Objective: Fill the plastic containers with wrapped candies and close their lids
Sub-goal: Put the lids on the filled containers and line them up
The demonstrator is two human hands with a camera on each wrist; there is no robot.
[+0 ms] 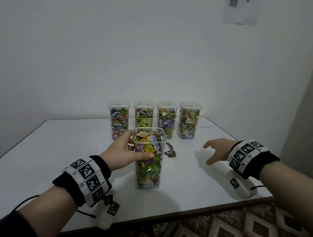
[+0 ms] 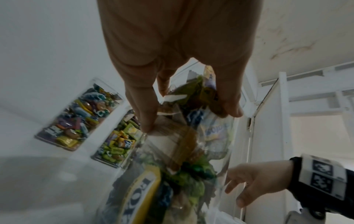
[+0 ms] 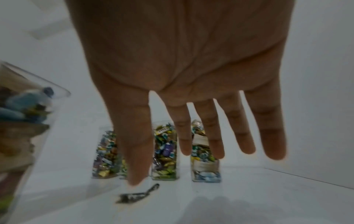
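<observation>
clear square plastic container (image 1: 148, 159) of crinkly wrapped candies, left hand (image 1: 123, 153) fingers clamped round it, right hand (image 1: 217, 150) fingers splayed

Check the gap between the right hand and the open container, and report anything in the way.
Nothing visible blocks it: only bare table lies between the right hand and the open container, which the left hand grips.

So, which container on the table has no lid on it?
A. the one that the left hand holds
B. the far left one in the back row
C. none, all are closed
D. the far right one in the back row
A: the left hand holds the front container, whose top is open with candies showing, while the four back containers have lids on.
</observation>
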